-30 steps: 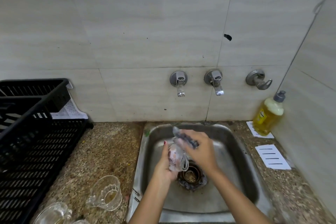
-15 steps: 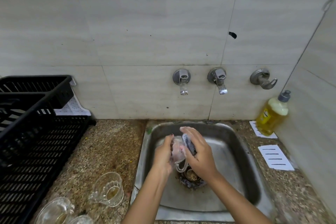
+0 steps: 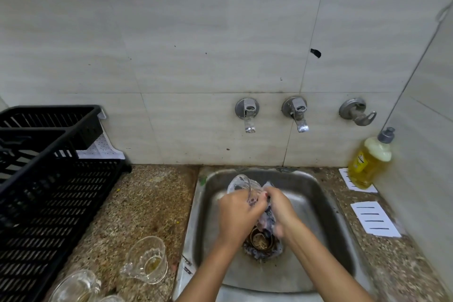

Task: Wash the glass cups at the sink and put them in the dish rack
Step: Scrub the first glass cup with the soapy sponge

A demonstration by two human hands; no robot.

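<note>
Ribbed glass cup (image 3: pixel 241 185) clamped in left hand (image 3: pixel 236 212) grip, right hand (image 3: pixel 283 211) grip round scrubber (image 3: pixel 268 218)

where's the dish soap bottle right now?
Head view, far right: the yellow soap bottle stands on a white sheet on the counter, just right of the sink, toward its back corner.

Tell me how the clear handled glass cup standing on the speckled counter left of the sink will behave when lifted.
The clear handled glass cup is rigid and probably fragile against the speckled stone counter. Yellowish liquid in its bottom would likely spill if tipped. Its side handle should offer a firm grip.
</note>
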